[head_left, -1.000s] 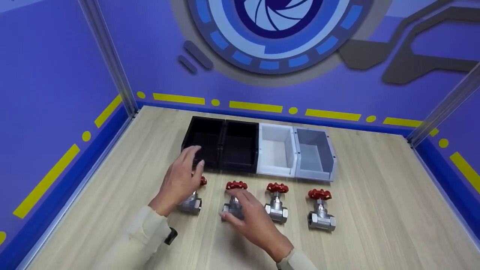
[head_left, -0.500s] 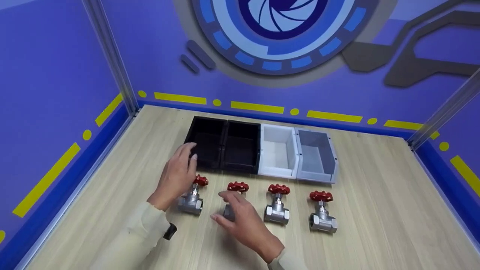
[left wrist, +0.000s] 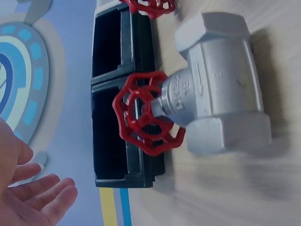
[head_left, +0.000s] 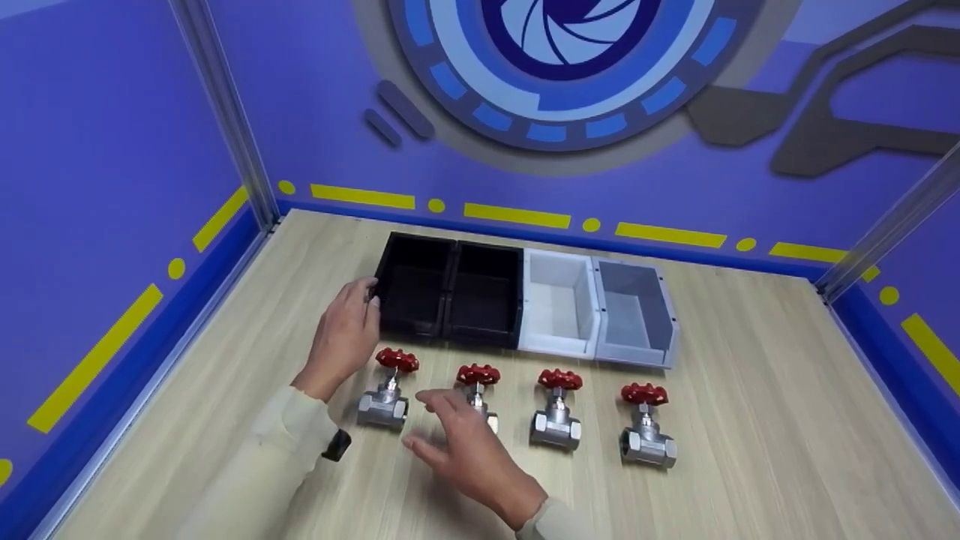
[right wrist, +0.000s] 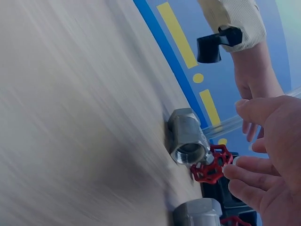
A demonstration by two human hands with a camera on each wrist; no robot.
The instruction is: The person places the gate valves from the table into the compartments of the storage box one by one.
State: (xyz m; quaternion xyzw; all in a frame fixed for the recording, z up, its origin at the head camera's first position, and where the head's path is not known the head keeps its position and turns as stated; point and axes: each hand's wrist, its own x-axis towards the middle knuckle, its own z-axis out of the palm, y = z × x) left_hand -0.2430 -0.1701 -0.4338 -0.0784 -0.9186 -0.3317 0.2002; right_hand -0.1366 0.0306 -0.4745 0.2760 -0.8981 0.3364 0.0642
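In the head view, a row of gate valves with silver bodies and red handwheels lies on the wooden table. My left hand [head_left: 341,337] hovers by the left side of the left black bin [head_left: 409,328], fingers relaxed; whether it touches the bin I cannot tell. Just below that hand is the leftmost valve [head_left: 383,409], seen large in the left wrist view. My right hand [head_left: 476,454] is held with fingers spread, partly hiding the second valve [head_left: 478,375]. Nothing is in either hand. Farther right are a third valve [head_left: 556,430] and a fourth [head_left: 649,447].
Behind the valves, a second black bin [head_left: 481,335], a white bin [head_left: 557,346] and a grey bin [head_left: 634,355] stand side by side with the left black one. Blue printed panels [head_left: 315,120] wall in the table at the back and both sides.
Both hands have drifted left. The left hand has uncovered the leftmost valve's handwheel, and the right hand has slid partly off the second valve. The valves stay in place on the table.
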